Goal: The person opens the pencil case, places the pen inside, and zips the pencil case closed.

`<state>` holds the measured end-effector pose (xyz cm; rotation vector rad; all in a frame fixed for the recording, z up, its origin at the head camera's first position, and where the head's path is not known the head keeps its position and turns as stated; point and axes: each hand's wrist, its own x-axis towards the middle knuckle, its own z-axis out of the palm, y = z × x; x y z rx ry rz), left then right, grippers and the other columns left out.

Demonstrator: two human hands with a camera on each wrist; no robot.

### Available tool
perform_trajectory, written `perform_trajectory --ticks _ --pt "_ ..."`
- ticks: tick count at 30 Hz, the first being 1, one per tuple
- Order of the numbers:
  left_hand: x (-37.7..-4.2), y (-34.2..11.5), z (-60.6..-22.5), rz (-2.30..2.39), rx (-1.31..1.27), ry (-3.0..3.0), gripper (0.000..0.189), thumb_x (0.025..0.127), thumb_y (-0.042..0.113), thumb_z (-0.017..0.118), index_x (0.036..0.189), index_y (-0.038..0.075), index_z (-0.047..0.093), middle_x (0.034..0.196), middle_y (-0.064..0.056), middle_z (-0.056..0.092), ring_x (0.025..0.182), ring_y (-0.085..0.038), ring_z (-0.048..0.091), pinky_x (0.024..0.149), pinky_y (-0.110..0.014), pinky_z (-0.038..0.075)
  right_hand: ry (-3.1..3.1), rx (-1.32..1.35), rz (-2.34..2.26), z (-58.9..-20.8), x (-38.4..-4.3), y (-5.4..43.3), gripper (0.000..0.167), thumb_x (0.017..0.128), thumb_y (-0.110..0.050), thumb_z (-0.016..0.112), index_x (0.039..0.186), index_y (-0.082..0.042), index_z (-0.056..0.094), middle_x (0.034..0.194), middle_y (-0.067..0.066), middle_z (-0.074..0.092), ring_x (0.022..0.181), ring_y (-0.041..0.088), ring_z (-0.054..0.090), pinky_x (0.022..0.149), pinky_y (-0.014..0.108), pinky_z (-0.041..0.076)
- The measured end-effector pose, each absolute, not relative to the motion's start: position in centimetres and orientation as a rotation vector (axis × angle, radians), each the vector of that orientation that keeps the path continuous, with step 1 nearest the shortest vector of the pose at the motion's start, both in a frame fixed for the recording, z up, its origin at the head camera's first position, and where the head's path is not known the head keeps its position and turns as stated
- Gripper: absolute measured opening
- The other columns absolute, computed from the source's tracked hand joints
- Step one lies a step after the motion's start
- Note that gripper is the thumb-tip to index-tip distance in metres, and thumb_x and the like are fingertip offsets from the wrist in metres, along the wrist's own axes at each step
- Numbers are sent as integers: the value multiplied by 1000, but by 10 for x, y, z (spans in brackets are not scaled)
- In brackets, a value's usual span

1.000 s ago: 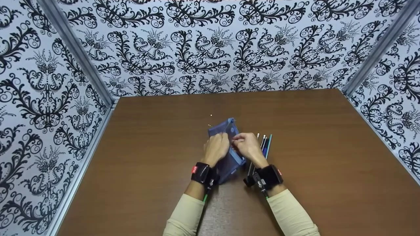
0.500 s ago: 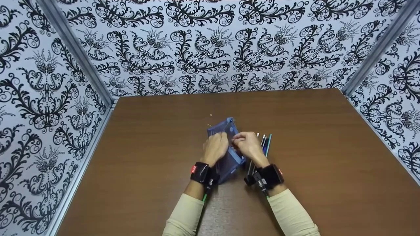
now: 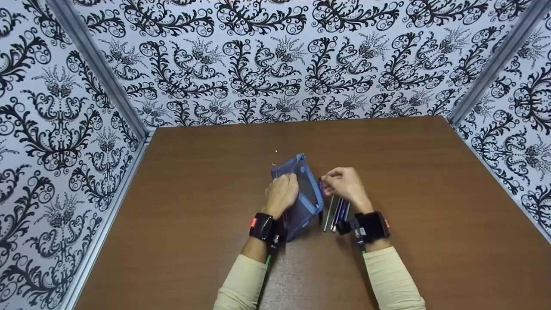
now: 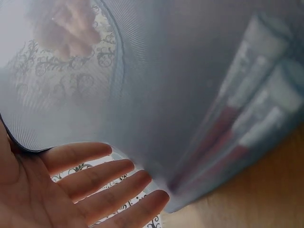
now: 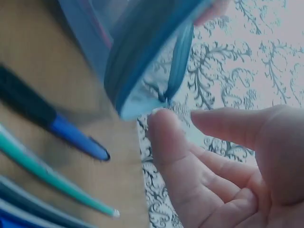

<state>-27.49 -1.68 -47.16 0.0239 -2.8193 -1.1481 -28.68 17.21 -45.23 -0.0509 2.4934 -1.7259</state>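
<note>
A translucent blue zip pencil case (image 3: 299, 217) stands tilted on the table, its zipped mouth open to the right. My left hand (image 3: 282, 193) holds it by its left side; in the left wrist view the fingers (image 4: 114, 187) lie along its edge. Through the mesh show two red pencils (image 4: 223, 118) with pale ends. My right hand (image 3: 346, 185) is just right of the mouth, thumb and forefinger apart with nothing between them. Beneath it lie a black-and-blue pen (image 5: 71, 133), a teal pencil (image 5: 57, 175) and several others, partly hidden by the hand.
The brown wooden table (image 3: 206, 181) reaches back to patterned black-and-white walls (image 3: 267, 64). Two tiny light specks lie beyond the case. Each wrist carries a black strap (image 3: 263, 227) with a camera.
My right hand has drawn out of the case's mouth and moved right, over the pens. More of the mouth and of the pencils' near ends now shows. My left hand has hardly moved.
</note>
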Motion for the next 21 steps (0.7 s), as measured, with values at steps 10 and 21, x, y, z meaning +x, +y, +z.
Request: perform_trajectory --ticks 10,21 --pt "-275 -17 -471 -1171 21 -2820 46 103 33 28 78 12 60 89 -12 68 85 -32 67 79 -49 49 2562 38 -1504 -448 -289 199 22 94 -4 59 107 13 64 87 25 71 57 12 68 67 37 59" --pt "-276 -19 -470 -1165 27 -2818 45 103 34 28 77 14 59 92 -11 68 87 -32 67 79 -50 49 2601 103 -1283 -444 -288 224 20 92 -3 54 105 8 64 87 17 71 65 16 70 70 37 59"
